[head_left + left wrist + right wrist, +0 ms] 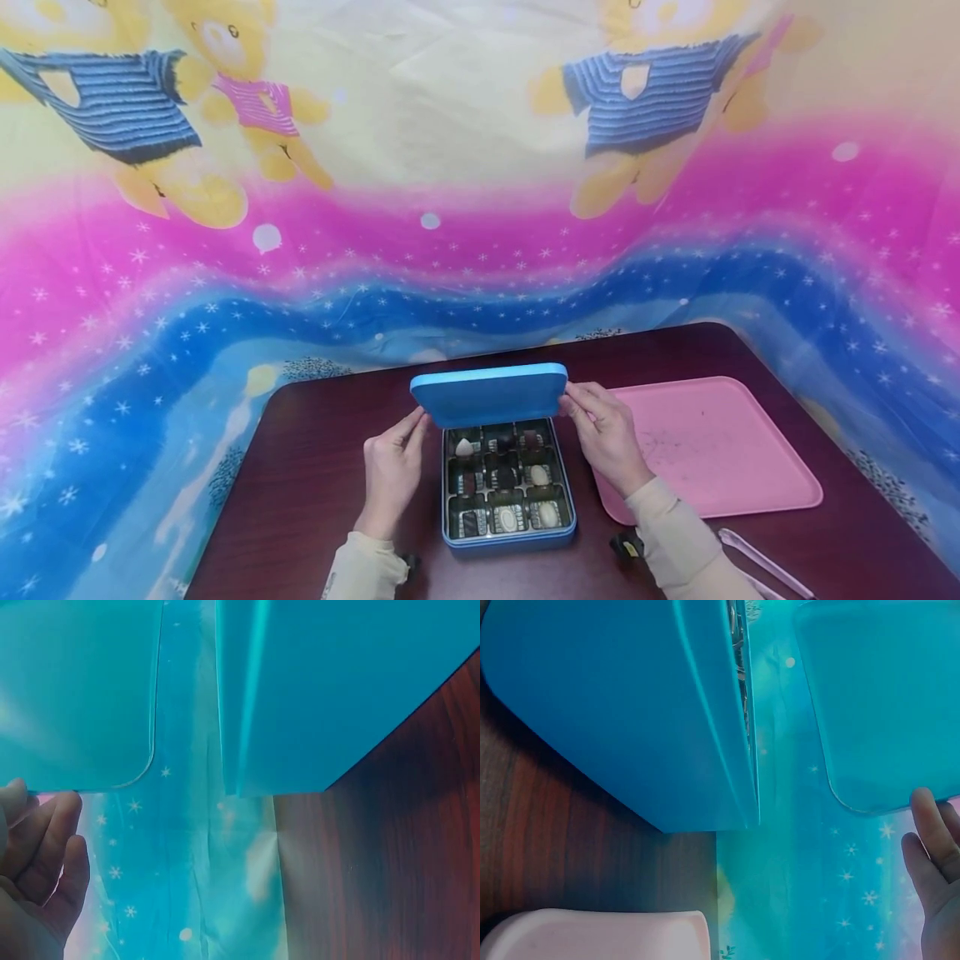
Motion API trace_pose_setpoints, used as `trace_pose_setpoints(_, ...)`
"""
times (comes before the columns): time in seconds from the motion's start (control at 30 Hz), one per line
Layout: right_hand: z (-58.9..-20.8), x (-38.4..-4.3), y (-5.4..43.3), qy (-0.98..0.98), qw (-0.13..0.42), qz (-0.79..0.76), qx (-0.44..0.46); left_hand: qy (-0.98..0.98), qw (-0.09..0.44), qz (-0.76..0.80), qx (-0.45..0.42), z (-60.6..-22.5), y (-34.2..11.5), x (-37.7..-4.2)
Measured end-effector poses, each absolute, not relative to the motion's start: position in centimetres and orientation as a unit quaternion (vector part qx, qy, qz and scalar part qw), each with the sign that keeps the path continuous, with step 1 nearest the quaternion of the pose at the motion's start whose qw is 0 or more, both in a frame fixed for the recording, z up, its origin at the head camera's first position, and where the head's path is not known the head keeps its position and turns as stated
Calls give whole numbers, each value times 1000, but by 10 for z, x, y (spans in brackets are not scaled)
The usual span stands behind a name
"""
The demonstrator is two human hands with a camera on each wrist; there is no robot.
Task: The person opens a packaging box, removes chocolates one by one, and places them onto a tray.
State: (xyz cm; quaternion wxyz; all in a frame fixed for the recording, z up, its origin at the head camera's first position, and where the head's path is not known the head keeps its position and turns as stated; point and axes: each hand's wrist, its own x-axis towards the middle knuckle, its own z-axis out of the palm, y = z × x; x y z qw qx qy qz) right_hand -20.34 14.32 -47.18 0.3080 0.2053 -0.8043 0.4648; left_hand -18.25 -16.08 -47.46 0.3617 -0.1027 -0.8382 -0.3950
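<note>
Pale sleeves (371,568) lead to the left hand (393,475) and right hand (611,435), each pinching one side of the blue lid (491,398), tilted beyond the divided box (513,543); keep both grips even.

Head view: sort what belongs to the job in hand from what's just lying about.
In the job:
- blue lid, held up by the left hand and right hand
- blue tin beneath it
- small pieces in its compartments

Apparently lying about, untouched now:
- pink tray
- pale tongs, partly out of frame
</note>
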Motion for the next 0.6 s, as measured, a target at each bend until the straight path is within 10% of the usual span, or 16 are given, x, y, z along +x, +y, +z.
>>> trace_pose_setpoints(0.6, -468, -204, 139, -804, 353, 443, 180, -831, 434, -335, -92, -474, -153, -183)
